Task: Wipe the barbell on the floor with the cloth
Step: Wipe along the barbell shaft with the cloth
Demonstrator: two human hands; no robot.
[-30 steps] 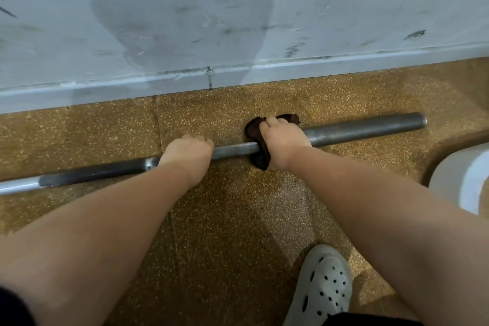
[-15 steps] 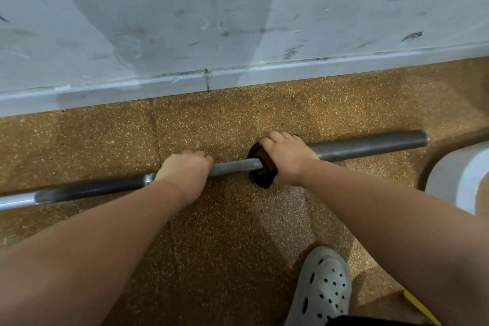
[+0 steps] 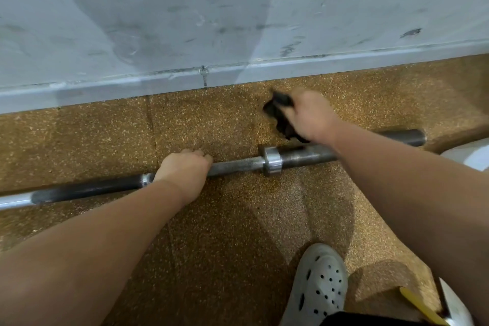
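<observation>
Barbell lies flat on the speckled brown floor, roughly parallel to the grey wall and well apart from the baseboard. Its left end runs out of view; its right end stops near a white object at the frame edge.

Left hand: palm down over the thin shaft, fingers curled round it, just left of the shiny collar. A bare stretch of shaft shows between hand and collar.

Right hand: on the far side of the bar, toward the wall, above the thick sleeve right of the collar. Fingers are closed on a dark cloth — bunched, sticking out to the left of the fist and hanging below it. Hand and cloth are motion-blurred. The cloth's lowest tip comes near the sleeve; contact cannot be told.

Sleeve surface looks dark and dull, collar bright.

Near side of the bar — a white perforated clog on the floor, toe pointing toward the bar. A yellow strip shows in the lower right corner.
</observation>
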